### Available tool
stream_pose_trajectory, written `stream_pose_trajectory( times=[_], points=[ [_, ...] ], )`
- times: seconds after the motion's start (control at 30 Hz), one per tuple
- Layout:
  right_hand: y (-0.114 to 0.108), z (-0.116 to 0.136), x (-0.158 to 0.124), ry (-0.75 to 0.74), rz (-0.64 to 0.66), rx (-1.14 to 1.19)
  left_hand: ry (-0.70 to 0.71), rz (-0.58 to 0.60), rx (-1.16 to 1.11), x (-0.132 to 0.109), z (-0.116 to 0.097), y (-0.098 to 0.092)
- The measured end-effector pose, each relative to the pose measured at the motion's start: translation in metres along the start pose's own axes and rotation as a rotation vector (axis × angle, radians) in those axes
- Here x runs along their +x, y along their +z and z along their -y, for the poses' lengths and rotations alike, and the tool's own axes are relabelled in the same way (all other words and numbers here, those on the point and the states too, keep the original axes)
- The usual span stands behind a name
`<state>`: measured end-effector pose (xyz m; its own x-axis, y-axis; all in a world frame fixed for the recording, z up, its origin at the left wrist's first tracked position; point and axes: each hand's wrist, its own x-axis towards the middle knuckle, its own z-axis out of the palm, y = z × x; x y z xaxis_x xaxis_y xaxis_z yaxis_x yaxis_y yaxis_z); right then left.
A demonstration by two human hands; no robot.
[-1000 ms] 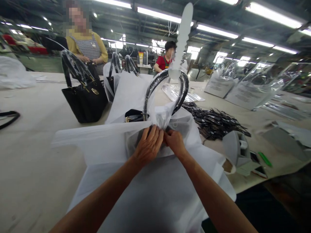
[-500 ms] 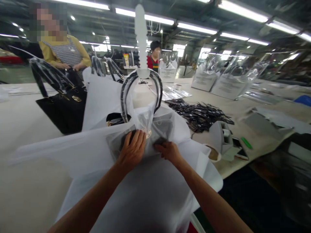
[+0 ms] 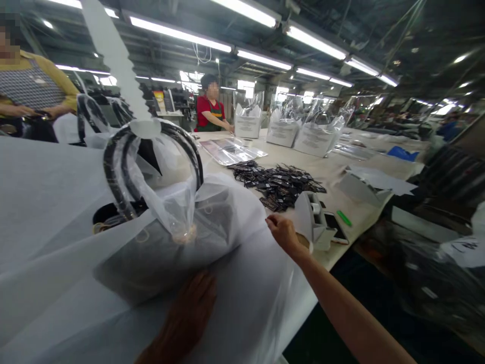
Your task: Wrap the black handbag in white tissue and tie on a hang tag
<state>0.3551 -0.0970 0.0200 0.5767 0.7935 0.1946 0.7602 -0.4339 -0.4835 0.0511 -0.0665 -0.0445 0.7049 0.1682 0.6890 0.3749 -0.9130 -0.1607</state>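
The left hand (image 3: 195, 303) lies blurred by the lower front of the handbag (image 3: 162, 258), its hold impossible to tell, while the right hand (image 3: 282, 232) curls its fingers together at the edge of the white paper (image 3: 242, 288), perhaps pinching it. Left of the frame's centre, the bag's long axis climbs from lower left toward the right, its 2 handles (image 3: 110, 174) upward. Since 0.5 s ago both hands have left its front panel; the right forearm (image 3: 341, 298) slants in from the lower right.
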Motion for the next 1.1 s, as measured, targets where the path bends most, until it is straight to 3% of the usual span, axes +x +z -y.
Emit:
stream_pose_trajectory(
  times=[0.2, 0.43, 0.53, 0.83, 1.0, 1.1],
  points=[
    [0.017, -0.044, 0.078, 0.107, 0.009, -0.181, -0.042, 0.067, 0.019, -0.014, -0.004, 0.007],
    [0.037, -0.059, 0.108, 0.169, 0.037, -0.216, 0.042, 0.065, 0.085, -0.015, 0.001, 0.012],
    [0.037, -0.059, 0.107, 0.178, 0.011, -0.146, 0.025, 0.124, 0.064, -0.017, 0.001, 0.014],
    [0.006, -0.045, 0.091, 0.299, -0.185, 0.413, -0.024, 0.066, 0.007, -0.015, -0.002, 0.013],
    [-0.025, -0.016, 0.045, 0.262, -0.135, 0.827, -0.099, 0.031, -0.1, -0.018, -0.002, 0.015],
    [-0.038, 0.011, 0.005, 0.233, -0.051, 1.057, -0.198, -0.04, -0.216, -0.004, -0.008, 0.009]
  ],
)
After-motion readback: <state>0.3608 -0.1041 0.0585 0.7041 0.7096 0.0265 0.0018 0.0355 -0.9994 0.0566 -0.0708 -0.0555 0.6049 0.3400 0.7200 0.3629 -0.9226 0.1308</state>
